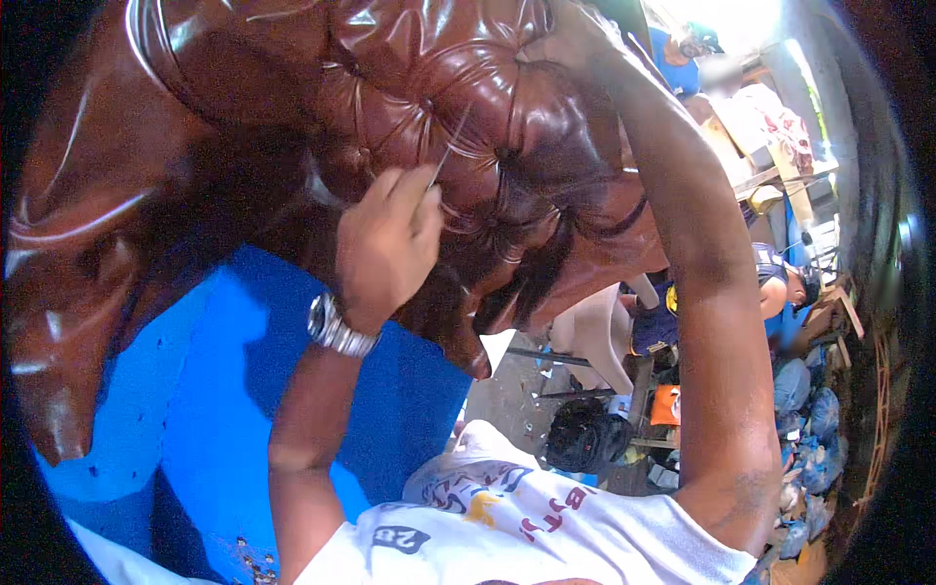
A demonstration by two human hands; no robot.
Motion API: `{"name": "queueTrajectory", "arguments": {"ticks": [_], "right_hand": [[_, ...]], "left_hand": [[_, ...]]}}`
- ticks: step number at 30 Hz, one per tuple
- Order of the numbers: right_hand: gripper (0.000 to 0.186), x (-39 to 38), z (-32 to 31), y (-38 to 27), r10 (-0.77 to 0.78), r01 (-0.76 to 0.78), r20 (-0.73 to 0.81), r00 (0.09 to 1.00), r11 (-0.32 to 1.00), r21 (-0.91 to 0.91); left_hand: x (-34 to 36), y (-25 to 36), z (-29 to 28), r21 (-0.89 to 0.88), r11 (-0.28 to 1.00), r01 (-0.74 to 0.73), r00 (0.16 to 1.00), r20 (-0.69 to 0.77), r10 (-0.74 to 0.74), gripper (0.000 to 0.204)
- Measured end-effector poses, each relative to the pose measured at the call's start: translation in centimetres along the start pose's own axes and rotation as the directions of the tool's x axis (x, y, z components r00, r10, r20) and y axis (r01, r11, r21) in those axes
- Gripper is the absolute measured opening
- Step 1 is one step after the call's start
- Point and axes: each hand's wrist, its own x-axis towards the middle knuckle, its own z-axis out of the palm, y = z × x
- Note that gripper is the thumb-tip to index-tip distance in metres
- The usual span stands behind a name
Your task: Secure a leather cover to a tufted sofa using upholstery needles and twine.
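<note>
A large piece of brown tufted leather upholstery [292,107] is held up in front of me and fills the upper left. My left hand [388,244], with a metal watch [336,329] on the wrist, pinches a long thin needle [447,151] whose tip pokes up against a tuft of the leather. My right arm reaches up on the right, and my right hand [573,41] grips the leather's upper edge from behind. My white printed shirt [526,531] shows at the bottom.
A bright blue surface [185,409] lies under the leather at lower left. Behind my right arm are a person in blue [682,58], another seated person [780,283], a pale plastic chair [595,341], a black bag [583,436] and several blue plastic bags [814,419].
</note>
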Motion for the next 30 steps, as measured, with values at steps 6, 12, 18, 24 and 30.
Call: {"name": "queueTrajectory", "arguments": {"ticks": [6, 12, 18, 24, 30], "right_hand": [[0.117, 0.5, -0.2, 2.2, 0.067, -0.070, 0.071, 0.995, 0.997, 0.032], [0.110, 1.2, 0.6, 5.2, -0.055, 0.035, 0.054, 0.997, 0.950, 0.310], [0.107, 1.8, 1.3, 6.1, -0.119, 0.091, 0.059, 0.991, 0.934, 0.347], [0.102, 1.7, 1.2, 5.9, -0.075, 0.053, 0.062, 0.995, 0.951, 0.304], [0.102, 2.0, 1.4, 6.0, -0.073, 0.046, 0.070, 0.995, 0.944, 0.328]], "left_hand": [[7.8, 2.7, 2.8, 0.231, 0.971, -0.064, 0.982, 0.188, 0.019, 0.019], [9.6, 2.3, 4.1, 0.145, 0.976, -0.164, 0.978, 0.154, 0.142, 0.019], [10.4, 3.4, 4.8, 0.213, 0.970, -0.119, 0.975, 0.208, 0.074, 0.023], [11.4, 3.9, 5.0, 0.195, 0.979, -0.059, 0.975, 0.223, 0.014, 0.027], [12.4, 4.0, 5.2, 0.214, 0.976, -0.047, 0.974, 0.226, -0.003, 0.029]]}}
